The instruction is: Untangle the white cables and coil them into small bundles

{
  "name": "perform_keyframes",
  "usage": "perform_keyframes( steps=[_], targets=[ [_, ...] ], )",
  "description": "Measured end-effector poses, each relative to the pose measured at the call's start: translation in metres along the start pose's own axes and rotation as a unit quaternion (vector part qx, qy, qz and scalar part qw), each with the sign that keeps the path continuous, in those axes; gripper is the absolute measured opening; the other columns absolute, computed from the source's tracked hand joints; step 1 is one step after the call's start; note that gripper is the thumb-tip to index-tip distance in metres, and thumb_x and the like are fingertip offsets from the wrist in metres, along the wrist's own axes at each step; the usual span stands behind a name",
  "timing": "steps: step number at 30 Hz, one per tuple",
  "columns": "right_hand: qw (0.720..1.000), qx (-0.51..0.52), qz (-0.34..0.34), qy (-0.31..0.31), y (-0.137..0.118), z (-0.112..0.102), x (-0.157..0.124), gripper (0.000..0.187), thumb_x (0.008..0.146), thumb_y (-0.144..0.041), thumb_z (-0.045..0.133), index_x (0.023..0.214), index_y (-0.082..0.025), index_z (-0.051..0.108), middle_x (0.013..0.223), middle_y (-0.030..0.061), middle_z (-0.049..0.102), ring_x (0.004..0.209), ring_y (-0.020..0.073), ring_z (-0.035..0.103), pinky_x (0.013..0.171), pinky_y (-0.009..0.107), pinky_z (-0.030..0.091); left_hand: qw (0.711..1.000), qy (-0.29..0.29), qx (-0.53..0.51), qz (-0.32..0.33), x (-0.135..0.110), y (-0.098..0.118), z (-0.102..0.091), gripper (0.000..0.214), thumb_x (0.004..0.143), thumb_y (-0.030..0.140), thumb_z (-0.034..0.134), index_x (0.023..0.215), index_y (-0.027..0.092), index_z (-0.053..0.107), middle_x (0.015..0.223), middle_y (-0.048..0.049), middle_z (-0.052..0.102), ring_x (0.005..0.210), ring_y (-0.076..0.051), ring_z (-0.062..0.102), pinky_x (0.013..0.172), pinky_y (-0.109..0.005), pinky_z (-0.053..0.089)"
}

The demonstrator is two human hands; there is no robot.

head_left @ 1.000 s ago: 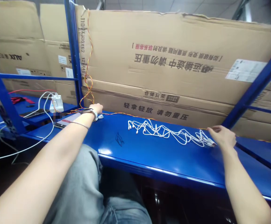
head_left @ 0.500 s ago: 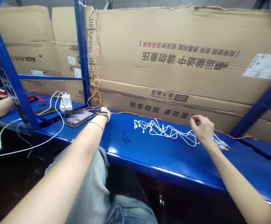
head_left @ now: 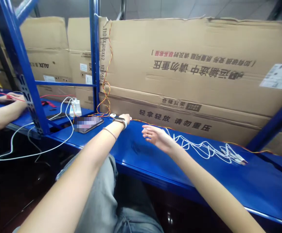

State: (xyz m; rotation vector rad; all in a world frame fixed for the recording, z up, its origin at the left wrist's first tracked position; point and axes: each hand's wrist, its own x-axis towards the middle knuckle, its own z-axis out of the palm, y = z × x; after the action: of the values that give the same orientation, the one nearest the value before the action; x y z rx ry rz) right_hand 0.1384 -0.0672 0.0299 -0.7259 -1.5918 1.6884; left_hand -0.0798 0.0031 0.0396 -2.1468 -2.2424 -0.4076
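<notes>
My left hand (head_left: 124, 117), with a watch on its wrist, is over the back of the blue shelf (head_left: 153, 165). Its fingers are closed, and a small white bit shows at their tips, too small to name. Just left of it lies a small white rounded object (head_left: 112, 115). My right hand (head_left: 155, 136) is open above the shelf, its fingers slightly curled and apart, holding nothing. Under and beyond the right wrist, several white cables (head_left: 239, 158) lie in a loose bundle; their left ends are partly hidden by that hand.
A phone (head_left: 89, 125) lies left of my left hand, near a white charger block (head_left: 75, 107) with white cords. A twisted red-yellow wire (head_left: 110, 61) hangs down the large cardboard (head_left: 180, 42) and runs along the shelf's back. Another person's arm (head_left: 7, 111) is beyond the blue upright (head_left: 21, 71).
My left hand has moved right, away from the white rounded object. My right hand has swung left from over the cables' right part and opened. The view has shifted slightly.
</notes>
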Motion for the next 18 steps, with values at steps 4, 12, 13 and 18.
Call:
perform_keyframes(
  steps=[4,12,13,18],
  targets=[
    [0.996,0.058,0.012,0.065,0.007,-0.005,0.015,0.019,0.08,-0.024,0.063,0.098,-0.018,0.066,0.091,0.0053,0.068,0.072,0.0122,0.062,0.062,0.023,0.048,0.998,0.029,-0.019,0.042,-0.006,0.043,-0.005,0.038,0.087,0.016,0.053,0.124,0.01,0.052,0.112,-0.0208,0.065,0.106,-0.03,0.064,0.085,-0.036,0.049],
    [0.986,-0.047,-0.055,0.152,0.016,-0.027,0.021,0.031,0.075,-0.03,0.071,0.102,-0.019,0.06,0.083,0.0019,0.066,0.065,0.0103,0.057,0.053,0.021,0.042,0.948,0.025,-0.264,0.175,-0.041,0.072,0.001,0.023,0.08,0.019,0.055,0.104,0.018,0.053,0.092,-0.0054,0.069,0.085,-0.02,0.066,0.07,-0.026,0.049],
    [0.985,-0.064,-0.065,0.146,0.017,-0.027,0.021,0.035,0.073,-0.033,0.073,0.103,-0.02,0.06,0.081,0.0015,0.066,0.065,0.0106,0.057,0.053,0.021,0.041,0.944,0.023,-0.276,0.179,-0.046,0.071,-0.001,0.024,0.079,0.017,0.056,0.103,0.019,0.053,0.09,-0.0041,0.069,0.083,-0.019,0.066,0.07,-0.026,0.049],
    [0.978,-0.114,-0.109,0.139,0.022,-0.03,0.023,0.045,0.067,-0.045,0.075,0.102,-0.019,0.063,0.081,0.002,0.066,0.067,0.0118,0.055,0.054,0.023,0.039,0.938,0.012,-0.294,0.184,-0.057,0.07,-0.007,0.026,0.08,0.019,0.058,0.104,0.018,0.05,0.077,-0.002,0.067,0.067,-0.015,0.065,0.063,-0.024,0.048]
  ],
)
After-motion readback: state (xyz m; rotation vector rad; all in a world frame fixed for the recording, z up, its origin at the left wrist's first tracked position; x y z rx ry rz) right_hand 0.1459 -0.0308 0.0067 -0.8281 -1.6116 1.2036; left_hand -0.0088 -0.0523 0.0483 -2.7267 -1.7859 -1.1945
